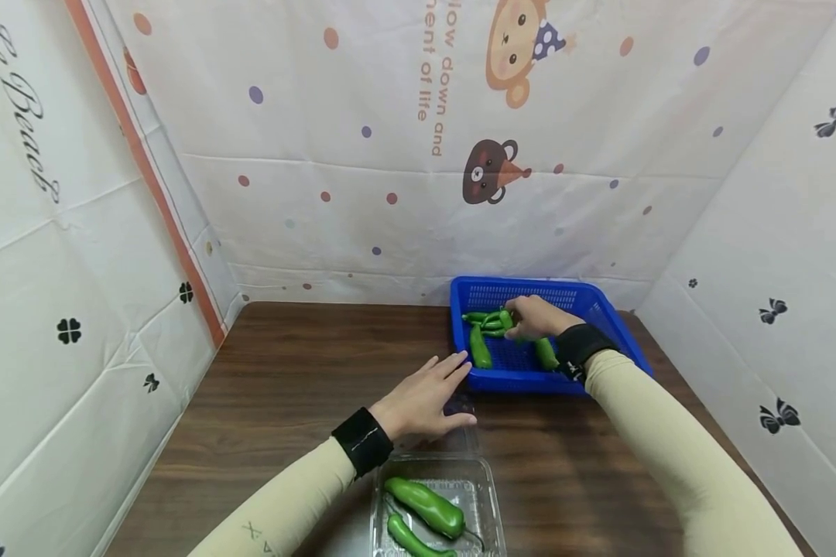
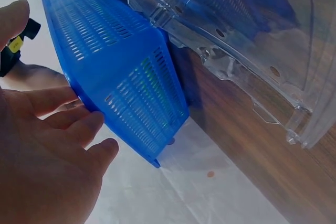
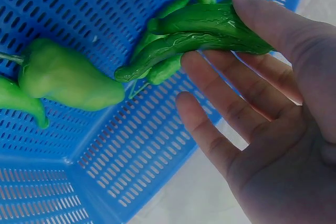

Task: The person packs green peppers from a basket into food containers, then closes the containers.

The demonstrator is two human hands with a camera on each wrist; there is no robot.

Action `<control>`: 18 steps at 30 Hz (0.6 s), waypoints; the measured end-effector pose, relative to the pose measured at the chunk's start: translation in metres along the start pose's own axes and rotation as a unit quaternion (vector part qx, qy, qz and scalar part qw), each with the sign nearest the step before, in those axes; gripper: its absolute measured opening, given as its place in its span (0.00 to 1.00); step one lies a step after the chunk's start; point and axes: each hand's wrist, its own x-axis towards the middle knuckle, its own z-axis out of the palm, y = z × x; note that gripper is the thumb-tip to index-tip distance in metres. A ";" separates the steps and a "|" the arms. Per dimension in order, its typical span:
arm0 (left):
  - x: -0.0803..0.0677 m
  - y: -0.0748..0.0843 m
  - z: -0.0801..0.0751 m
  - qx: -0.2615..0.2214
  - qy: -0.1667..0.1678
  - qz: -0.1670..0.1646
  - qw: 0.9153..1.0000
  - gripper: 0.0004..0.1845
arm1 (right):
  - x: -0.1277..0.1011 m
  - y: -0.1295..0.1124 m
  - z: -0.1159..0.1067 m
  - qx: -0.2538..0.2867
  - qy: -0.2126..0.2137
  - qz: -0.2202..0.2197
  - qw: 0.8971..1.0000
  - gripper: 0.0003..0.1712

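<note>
My right hand [image 1: 539, 317] is over the blue basket [image 1: 522, 381], its thumb and fingers pinching a dark green, wrinkled pepper [image 3: 199, 43]. Two slim lengths lie side by side in that grip. Other green peppers lie below in the basket, among them a broad light green pepper [image 3: 68, 74] and a long pepper [image 1: 480, 346] by the left wall. With fingers spread, my left hand [image 1: 421, 398] rests its fingertips at the basket's near left rim. Closer to me, a clear plastic box [image 1: 484, 468] contains a large green pepper [image 1: 425, 507] and a slimmer curved pepper [image 1: 418, 539].
The clear lid [image 2: 252, 35] of the plastic box extends under my left hand toward the basket. Everything stands on a dark wooden table [image 1: 306, 348]. Printed white sheets [image 1: 362, 224] hang behind it and along both sides, close to the basket at the back.
</note>
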 end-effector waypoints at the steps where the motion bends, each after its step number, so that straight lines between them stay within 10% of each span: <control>1: 0.000 0.000 0.000 0.000 0.000 0.001 1.000 0.46 | -0.001 0.000 -0.001 0.004 0.003 -0.005 1.000 0.17; 18: 0.001 -0.006 0.005 -0.020 0.004 0.006 1.000 0.45 | -0.037 -0.017 -0.003 0.043 0.106 -0.069 0.991 0.31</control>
